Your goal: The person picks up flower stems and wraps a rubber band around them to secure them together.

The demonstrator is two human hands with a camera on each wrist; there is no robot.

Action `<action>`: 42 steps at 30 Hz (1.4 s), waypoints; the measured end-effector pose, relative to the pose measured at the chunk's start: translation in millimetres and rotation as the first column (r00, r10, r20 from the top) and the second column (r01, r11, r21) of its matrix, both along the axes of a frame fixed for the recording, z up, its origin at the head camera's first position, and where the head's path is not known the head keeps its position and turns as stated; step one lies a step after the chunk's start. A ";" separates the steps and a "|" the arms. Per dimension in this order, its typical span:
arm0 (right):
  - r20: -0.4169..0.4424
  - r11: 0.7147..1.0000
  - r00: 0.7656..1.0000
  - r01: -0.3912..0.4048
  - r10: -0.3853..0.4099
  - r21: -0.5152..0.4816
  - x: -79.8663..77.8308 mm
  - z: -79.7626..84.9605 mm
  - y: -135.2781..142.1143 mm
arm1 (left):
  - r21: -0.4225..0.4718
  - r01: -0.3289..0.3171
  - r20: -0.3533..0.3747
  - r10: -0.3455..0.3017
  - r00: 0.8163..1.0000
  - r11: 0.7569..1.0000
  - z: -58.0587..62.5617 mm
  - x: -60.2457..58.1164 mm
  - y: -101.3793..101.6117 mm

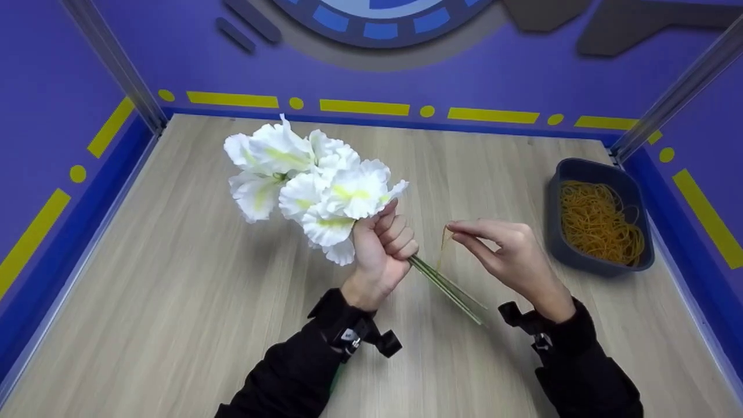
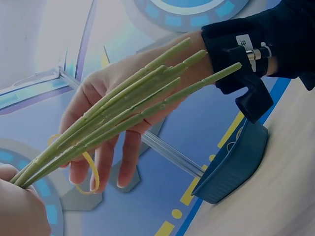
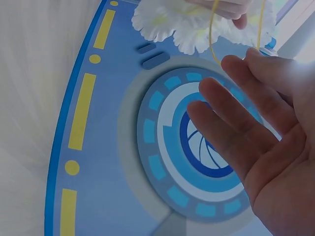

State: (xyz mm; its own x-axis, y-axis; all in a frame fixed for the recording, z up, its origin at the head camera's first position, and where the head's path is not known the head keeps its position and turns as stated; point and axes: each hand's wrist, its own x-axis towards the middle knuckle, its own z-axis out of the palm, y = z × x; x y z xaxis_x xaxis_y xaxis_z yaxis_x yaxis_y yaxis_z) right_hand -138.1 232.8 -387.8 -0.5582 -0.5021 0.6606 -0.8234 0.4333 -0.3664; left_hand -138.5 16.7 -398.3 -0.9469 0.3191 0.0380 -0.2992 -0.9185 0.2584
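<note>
My left hand (image 1: 386,244) grips a bunch of white artificial flowers (image 1: 348,188) by the stems, just below the blooms. Yellow-green tints show on the ruffled petals. Out of the fist the green stems (image 1: 450,284) run down to the right, their cut ends close together in the left wrist view. Between thumb and index finger my right hand (image 1: 511,249) pinches a yellow rubber band (image 2: 93,172), the other fingers extended. In the left wrist view the band shows on both sides of the stems; whether it fully encircles them I cannot tell.
A dark grey tub (image 1: 598,267) full of rubber bands (image 1: 601,223) stands at the right of the wooden table (image 1: 191,325). Blue printed walls (image 1: 371,81) with yellow marks rise at the back and sides, joined by metal corner posts.
</note>
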 end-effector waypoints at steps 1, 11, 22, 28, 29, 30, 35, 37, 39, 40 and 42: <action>0.006 1.000 1.000 0.000 0.000 0.009 -0.8 -0.6 0.3 | 0.009 0.002 -0.003 -0.002 1.000 1.000 0.7 0.0 -0.8; 0.010 0.999 1.000 -0.001 0.001 0.042 -5.5 -10.3 -0.7 | 0.046 -0.022 -0.007 0.022 1.000 0.999 4.4 -2.1 -7.8; -0.035 0.993 0.999 -0.014 0.018 0.114 -9.7 -22.1 -7.6 | 0.082 -0.011 0.004 0.011 1.000 0.997 9.7 -0.6 -11.7; -0.018 0.989 0.999 -0.045 0.048 0.137 -10.8 -31.9 -15.0 | 0.129 0.001 -0.011 0.000 1.000 0.992 11.7 -1.8 -15.8; -0.006 0.989 0.998 -0.053 0.054 0.141 -10.5 -33.6 -16.7 | 0.140 0.001 -0.012 0.001 1.000 0.990 12.1 -2.2 -16.8; 0.008 0.988 0.998 -0.065 0.064 0.141 -9.8 -35.1 -18.6 | 0.150 -0.002 -0.012 0.004 1.000 0.989 12.4 -2.5 -17.8; 0.075 0.985 0.992 -0.114 0.105 0.131 -1.1 -42.1 -33.4 | 0.238 -0.027 -0.013 0.030 0.999 0.971 13.5 -4.8 -23.5; 0.087 0.981 0.986 -0.151 0.141 0.123 3.7 -45.5 -41.6 | 0.279 -0.041 -0.019 0.048 0.999 0.960 13.8 -5.4 -26.0; 0.080 0.974 0.981 -0.188 0.179 0.125 8.3 -49.2 -49.9 | 0.308 -0.058 -0.028 0.070 0.997 0.950 14.2 -6.1 -28.5; 0.067 0.969 0.976 -0.212 0.205 0.129 10.3 -51.7 -53.0 | 0.315 -0.069 -0.034 0.083 0.996 0.947 14.6 -6.6 -29.7; 0.113 0.945 0.950 -0.303 0.290 0.124 14.7 -54.4 -58.9 | 0.323 -0.091 -0.040 0.109 0.993 0.942 15.2 -7.9 -31.8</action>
